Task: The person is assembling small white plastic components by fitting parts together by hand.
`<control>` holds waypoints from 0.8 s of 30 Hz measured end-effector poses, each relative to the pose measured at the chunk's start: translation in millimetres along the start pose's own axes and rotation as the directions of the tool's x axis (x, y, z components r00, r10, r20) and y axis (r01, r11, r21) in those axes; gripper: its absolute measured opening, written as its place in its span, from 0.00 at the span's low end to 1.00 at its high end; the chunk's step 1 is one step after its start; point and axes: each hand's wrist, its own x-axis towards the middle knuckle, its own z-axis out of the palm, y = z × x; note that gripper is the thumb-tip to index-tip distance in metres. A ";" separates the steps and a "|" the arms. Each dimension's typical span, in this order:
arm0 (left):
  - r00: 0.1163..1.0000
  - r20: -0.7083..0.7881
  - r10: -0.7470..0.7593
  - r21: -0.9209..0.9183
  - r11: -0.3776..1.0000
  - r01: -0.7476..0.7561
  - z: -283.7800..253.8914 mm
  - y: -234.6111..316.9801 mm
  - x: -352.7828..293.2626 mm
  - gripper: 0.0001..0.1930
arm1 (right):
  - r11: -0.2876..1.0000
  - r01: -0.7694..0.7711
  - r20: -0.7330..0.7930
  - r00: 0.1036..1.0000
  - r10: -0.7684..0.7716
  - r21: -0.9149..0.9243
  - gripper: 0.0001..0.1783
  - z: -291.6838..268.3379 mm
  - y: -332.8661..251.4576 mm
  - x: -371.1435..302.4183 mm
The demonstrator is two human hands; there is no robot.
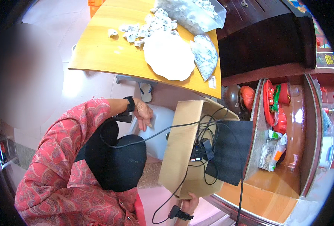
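Observation:
My left hand [143, 113], with a black strap on its wrist, hangs over a whitish plastic bin [161, 113] beside my knees. Its fingers are loosely bent and a little apart, and I see nothing clear in them. At the bottom, my right hand [190, 205] grips the near edge of an open cardboard box [176, 150]; some of its fingers are hidden by the box. Tangled black cables [208, 124] and a small black device [201, 150] lie in the box. One cable [155, 134] runs out across my knees.
Above is a yellow wooden table [99, 49] with white plastic parts [159, 22], a white scalloped plate [168, 54], a filled plastic bag [205, 56] and a clear tub [197, 17]. Against the box lies a black sheet [231, 152]. Shelves [287, 150] stand right; a blurred person [25, 75] is left.

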 end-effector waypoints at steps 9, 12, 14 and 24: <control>0.975 0.181 -0.126 0.296 0.953 0.068 43.0 17.4 61.2 0.35 | 0.998 0.034 -0.063 0.998 -0.031 0.050 0.21 4.2 12.9 -7.5; 0.997 0.061 -0.039 0.303 0.953 0.019 42.6 13.1 48.9 0.38 | 0.999 0.015 -0.095 0.995 -0.011 0.036 0.19 0.6 18.7 3.9; 0.998 -0.063 0.030 0.384 0.924 -0.003 30.7 5.7 30.1 0.27 | 1.000 0.002 -0.105 0.994 0.001 0.029 0.18 -1.1 21.4 10.4; 0.766 -0.532 0.360 0.349 0.918 -0.188 84.0 72.2 -151.0 0.29 | 0.995 -0.044 -0.031 0.999 0.041 -0.087 0.18 -23.5 14.4 11.9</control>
